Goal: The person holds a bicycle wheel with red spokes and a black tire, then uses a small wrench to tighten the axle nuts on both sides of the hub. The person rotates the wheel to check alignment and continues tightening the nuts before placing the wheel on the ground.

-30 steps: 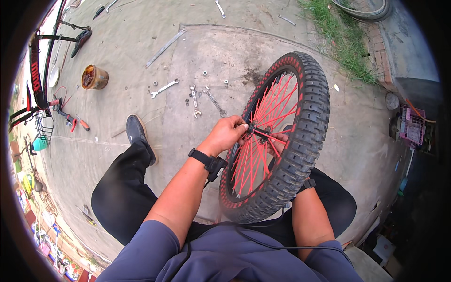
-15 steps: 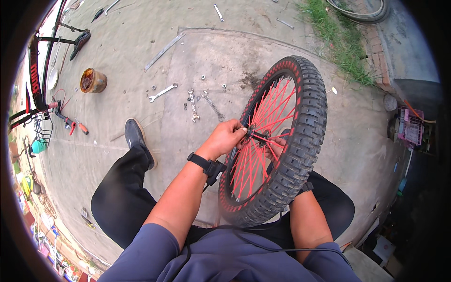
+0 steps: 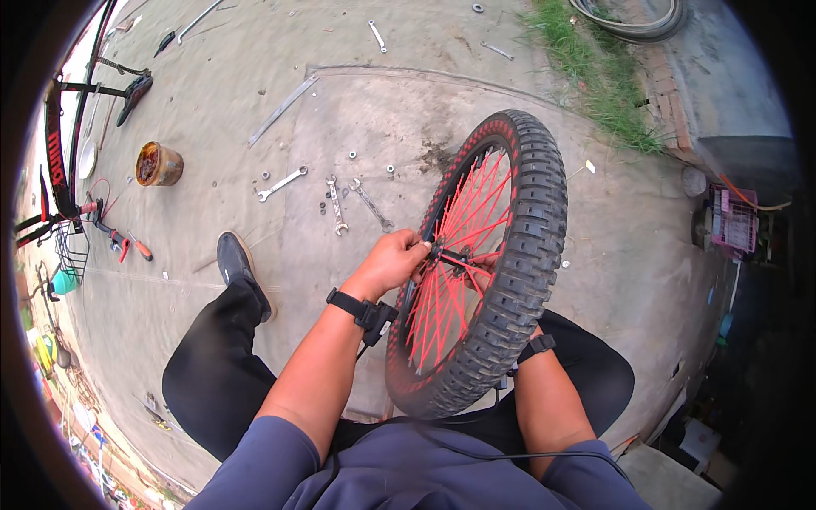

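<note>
A bicycle wheel (image 3: 531, 229) with a knobby black tyre stands tilted between my legs. Red spokes (image 3: 450, 314) run from its black rim to the black hub (image 3: 455, 257). At the hub's left end, my left hand (image 3: 393, 265) is closed, thumb and fingers pinching the axle end. My right hand (image 3: 483, 276) reaches round the far side of the wheel to the hub's other end. Only parts of its curled fingers show through the spokes; what they hold is hidden.
Wrenches (image 3: 336, 204) and several nuts (image 3: 390, 168) lie ahead on the concrete. A tub of brown grease (image 3: 159, 164), a screwdriver (image 3: 141, 248) and a bicycle frame (image 3: 58, 153) are at the left. Grass (image 3: 595, 85) and a pink basket (image 3: 733, 221) are at the right.
The wheel and both hands have shifted slightly left in the view, and the tyre is turned a little more edge-on. My left hand keeps its pinch at the hub.
</note>
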{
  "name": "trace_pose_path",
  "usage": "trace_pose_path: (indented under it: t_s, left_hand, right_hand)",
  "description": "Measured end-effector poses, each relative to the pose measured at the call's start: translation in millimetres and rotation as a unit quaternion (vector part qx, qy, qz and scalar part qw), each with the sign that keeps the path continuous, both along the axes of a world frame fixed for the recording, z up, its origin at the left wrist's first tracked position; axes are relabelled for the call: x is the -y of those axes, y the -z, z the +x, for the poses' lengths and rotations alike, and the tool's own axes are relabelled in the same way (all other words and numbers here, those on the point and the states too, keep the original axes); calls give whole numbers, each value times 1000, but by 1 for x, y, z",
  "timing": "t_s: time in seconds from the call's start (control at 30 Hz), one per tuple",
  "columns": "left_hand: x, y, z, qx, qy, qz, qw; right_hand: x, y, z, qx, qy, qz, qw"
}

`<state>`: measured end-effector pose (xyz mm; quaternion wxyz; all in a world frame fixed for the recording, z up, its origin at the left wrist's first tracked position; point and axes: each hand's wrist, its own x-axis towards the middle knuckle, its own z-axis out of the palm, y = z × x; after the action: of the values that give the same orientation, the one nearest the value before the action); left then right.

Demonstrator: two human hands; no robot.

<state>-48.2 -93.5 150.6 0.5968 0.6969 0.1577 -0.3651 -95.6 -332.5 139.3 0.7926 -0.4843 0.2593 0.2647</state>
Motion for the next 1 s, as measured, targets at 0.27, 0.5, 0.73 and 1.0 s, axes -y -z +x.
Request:
trace_pose_path:
  t_s: [0.27, 0.5, 0.73, 1.0]
  left_hand:
    - [7, -7, -2, -12, -11, 10, 1000]
    - [8, -13, -19, -4, -88, -26, 996]
    - [-1, -112, -15, 25, -86, -52, 995]
    - [23, -217, -49, 345, 38, 236, 908]
  right_hand:
    - [11, 14, -4, 1, 60, -11, 998]
    - [26, -54, 31, 144, 27, -390, 909]
    - [52, -176, 45, 226, 122, -257, 931]
    - [107, -206, 50, 304, 227, -211, 901]
